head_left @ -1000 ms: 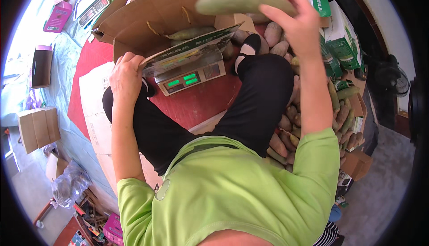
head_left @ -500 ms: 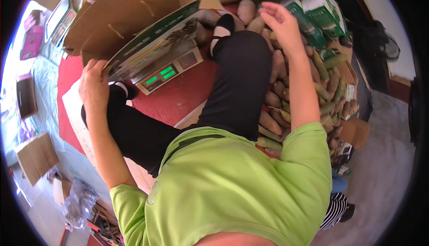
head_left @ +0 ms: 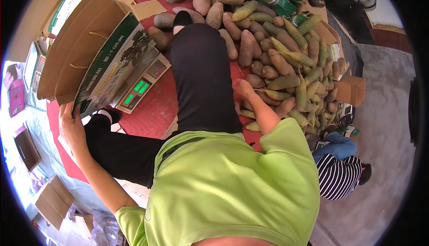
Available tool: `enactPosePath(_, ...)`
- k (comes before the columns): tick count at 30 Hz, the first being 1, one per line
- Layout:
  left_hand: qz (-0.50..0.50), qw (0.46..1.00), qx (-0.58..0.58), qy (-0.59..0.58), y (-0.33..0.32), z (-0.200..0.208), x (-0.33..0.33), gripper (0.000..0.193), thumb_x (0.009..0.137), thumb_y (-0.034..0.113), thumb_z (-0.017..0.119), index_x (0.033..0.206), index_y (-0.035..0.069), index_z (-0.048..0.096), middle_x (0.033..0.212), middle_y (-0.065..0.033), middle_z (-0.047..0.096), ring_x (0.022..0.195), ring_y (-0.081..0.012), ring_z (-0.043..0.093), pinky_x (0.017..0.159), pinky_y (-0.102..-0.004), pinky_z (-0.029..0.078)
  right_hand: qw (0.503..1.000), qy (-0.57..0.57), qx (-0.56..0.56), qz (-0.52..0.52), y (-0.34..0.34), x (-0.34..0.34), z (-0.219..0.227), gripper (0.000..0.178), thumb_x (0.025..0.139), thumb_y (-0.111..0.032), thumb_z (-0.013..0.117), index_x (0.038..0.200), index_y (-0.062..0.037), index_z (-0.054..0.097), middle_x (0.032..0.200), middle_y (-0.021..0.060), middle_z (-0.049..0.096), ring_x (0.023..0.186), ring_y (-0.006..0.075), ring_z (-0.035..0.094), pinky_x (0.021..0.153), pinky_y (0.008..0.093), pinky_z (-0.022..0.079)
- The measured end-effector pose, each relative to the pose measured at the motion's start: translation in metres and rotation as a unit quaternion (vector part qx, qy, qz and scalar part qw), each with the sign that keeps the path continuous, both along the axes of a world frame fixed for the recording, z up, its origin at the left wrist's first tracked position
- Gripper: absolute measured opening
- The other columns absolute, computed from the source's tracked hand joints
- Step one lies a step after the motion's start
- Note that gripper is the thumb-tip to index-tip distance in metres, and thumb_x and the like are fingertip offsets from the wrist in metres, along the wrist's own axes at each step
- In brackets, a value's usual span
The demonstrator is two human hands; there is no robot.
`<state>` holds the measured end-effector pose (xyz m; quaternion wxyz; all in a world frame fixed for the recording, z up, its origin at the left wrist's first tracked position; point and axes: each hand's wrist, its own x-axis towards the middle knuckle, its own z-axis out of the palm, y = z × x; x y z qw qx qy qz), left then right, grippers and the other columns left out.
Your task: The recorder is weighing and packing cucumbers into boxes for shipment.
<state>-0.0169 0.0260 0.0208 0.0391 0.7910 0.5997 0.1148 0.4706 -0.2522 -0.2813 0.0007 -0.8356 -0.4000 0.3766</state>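
While left hand gripped open carton, right hand hung near tubers

Left fingers closed on near edge; right fingers' spread could not be told; scale jutted from under carton; tubers lay heaped right of leg

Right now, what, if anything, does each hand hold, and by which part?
Left hand: the open carton, by its near edge. Right hand: cannot be told.

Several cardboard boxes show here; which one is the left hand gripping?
The large open box with cord handles, right by the scale: the left hand holds its near corner. The others, like the brown box at right, are clear of it.
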Motion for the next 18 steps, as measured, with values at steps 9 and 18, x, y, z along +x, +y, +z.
enactPosePath(9,0.005,1.000,0.011,-0.010,-0.002,0.002,0.001,0.011,0.087,0.013,0.059,0.097,0.009,0.065,0.089,-0.0084,0.059,0.084,-0.0290,0.060,0.072,-0.0365,0.046,0.965,-0.215,-0.147,-0.010,-0.040,0.029,0.021,0.029,0.086,-0.022,0.059,0.113,-0.0114,0.057,0.118,0.0150,0.057,0.112,0.0319,0.056,0.092,0.0414,0.048)
enactPosePath(18,0.026,1.000,0.001,-0.001,-0.003,0.006,0.007,0.011,0.085,0.011,0.060,0.095,0.007,0.064,0.091,-0.0095,0.060,0.089,-0.0319,0.060,0.075,-0.0379,0.046,0.948,-0.189,-0.235,0.099,-0.041,0.046,0.037,0.031,0.092,-0.018,0.046,0.123,-0.0193,0.053,0.128,0.0041,0.052,0.116,0.0284,0.056,0.092,0.0434,0.047)
